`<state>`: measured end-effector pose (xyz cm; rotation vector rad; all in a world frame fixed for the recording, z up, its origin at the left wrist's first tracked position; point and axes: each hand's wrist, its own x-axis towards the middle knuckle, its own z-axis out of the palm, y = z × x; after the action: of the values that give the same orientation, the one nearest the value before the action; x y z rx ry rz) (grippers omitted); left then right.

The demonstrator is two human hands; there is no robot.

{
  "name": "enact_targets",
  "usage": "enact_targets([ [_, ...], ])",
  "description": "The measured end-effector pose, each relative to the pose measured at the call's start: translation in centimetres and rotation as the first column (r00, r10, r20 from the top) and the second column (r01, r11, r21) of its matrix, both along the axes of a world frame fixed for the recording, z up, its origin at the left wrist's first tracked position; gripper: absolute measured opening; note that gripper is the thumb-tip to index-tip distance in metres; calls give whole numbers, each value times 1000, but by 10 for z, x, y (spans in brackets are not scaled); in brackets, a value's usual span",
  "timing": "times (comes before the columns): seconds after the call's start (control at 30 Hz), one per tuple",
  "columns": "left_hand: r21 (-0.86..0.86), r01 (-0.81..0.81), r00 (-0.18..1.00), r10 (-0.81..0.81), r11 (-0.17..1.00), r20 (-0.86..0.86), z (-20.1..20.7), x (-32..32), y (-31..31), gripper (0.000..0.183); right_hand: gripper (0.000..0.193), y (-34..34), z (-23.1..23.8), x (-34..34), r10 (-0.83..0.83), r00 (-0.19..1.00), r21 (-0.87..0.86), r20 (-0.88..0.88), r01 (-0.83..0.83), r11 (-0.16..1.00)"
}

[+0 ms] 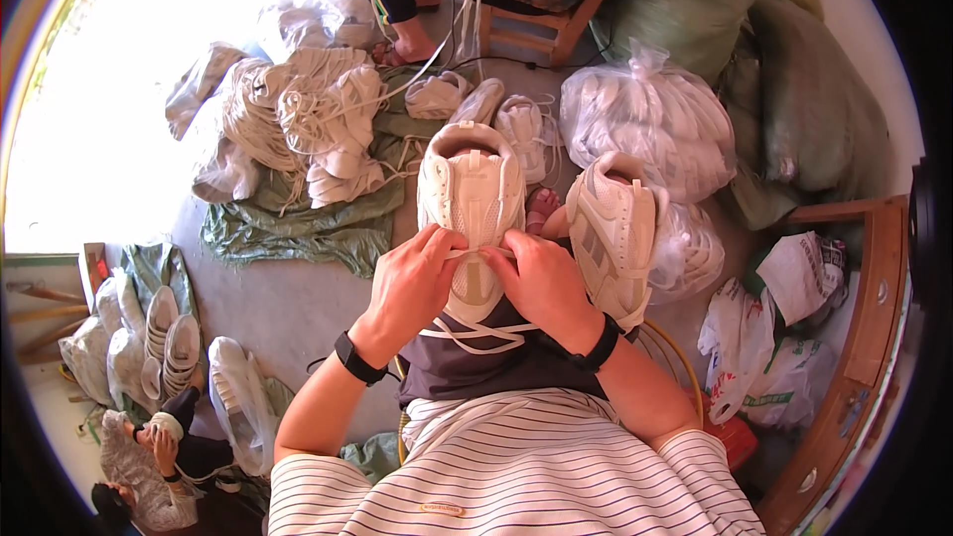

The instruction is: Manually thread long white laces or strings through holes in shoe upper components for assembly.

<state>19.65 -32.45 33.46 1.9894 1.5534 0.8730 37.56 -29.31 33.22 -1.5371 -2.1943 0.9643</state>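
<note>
Cream and off-white panels make up the sneaker, which has a beige-lined opening, a pale tongue and a row of eyelet holes down either side. It sits just left of the second shoe, upper facing up, toe pointing back toward the person's body and heel away; its long axis runs almost straight out from the body. Left hand and right hand each pinch the white lace between thumb and fingers near the toe. Loose lace ends trail past the toe. Beyond the second shoe lies a clear bag of shoes; well to its left, a heap of pale shoes.
</note>
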Motion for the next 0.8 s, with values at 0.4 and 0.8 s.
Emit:
enact_targets([
  [0.4,-184,-166,959,202,969,199,6,7,-10,17,29,0,-2,17,66,984,-58,-166,-77,995],
  [0.8,-349,-296,696,451,889,558,-14,22,-12,8,24,1,1,38,85,971,-72,-224,-103,992],
])
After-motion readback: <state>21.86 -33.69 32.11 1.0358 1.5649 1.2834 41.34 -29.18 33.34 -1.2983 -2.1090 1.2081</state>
